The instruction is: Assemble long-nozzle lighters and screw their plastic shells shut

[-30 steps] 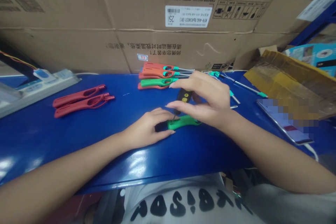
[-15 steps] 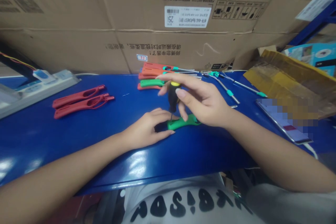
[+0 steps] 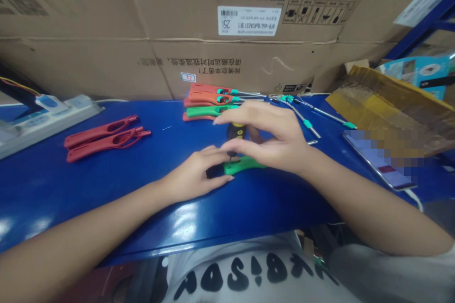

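The green handle (image 3: 245, 164) lies flat on the tabletop (image 3: 256, 203) between your hands. Your left hand (image 3: 194, 173) pinches its left end between thumb and fingers. The fingers of your right hand (image 3: 279, 139) curl round the screwdriver (image 3: 236, 131), which stands nearly upright with its tip at that same end. Work on this handle looks partway along; you can't tell from here whether a screw is seated, and your right hand hides the other end. Behind it, the stacked lighters (image 3: 204, 99), orange and green, look assembled, with metal rods extending to the right. The two dark-red casings (image 3: 95, 147) at the left show no rods, so they seem unfinished, and loose rods (image 3: 307, 124) lie near the stack.

The tabletop is glossy blue, backed by printed cardboard (image 3: 106, 19). A power strip (image 3: 71, 116) sits at the far left; a phone (image 3: 377, 161) and a taped package (image 3: 391, 104) are at the right.
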{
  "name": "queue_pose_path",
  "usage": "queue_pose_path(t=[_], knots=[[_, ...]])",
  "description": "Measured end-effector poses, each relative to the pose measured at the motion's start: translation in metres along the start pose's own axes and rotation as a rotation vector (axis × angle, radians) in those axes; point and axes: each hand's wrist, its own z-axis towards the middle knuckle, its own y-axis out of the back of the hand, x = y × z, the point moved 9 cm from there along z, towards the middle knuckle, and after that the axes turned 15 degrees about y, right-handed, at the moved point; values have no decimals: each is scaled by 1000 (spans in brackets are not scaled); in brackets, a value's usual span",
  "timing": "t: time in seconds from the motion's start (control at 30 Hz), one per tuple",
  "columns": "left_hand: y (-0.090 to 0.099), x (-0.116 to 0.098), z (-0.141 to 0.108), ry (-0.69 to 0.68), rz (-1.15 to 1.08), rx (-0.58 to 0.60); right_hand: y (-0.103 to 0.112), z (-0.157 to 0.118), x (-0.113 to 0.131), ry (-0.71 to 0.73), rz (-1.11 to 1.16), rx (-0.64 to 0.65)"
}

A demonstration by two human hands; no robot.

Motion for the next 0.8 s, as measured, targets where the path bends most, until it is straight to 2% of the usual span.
queue_pose_path(t=[0.1, 0.2, 0.3, 0.43, 0.53, 0.63, 0.7, 0.8], knots=[[-1, 0, 0, 8, 1, 12, 2, -2, 5, 71, -105, 14], [-2, -2, 2, 14, -16, 38, -7, -2, -3, -42, 124, 59], [-2, -1, 2, 32, -16, 39, -10, -1, -8, -111, 268, 16], [-1, -1, 1, 26, -2, 9, -3, 0, -2, 8, 78, -25], [0, 0, 1, 42, 27, -17, -4, 0, 2, 53, 14, 36], [-3, -1, 1, 50, 14, 14, -11, -1, -4, -64, 158, 107], [-3, -3, 2, 51, 9, 24, -15, 0, -7, -125, 287, 104], [-3, -3, 1, 57, 13, 4, -12, 3, -2, -76, 294, 52]])
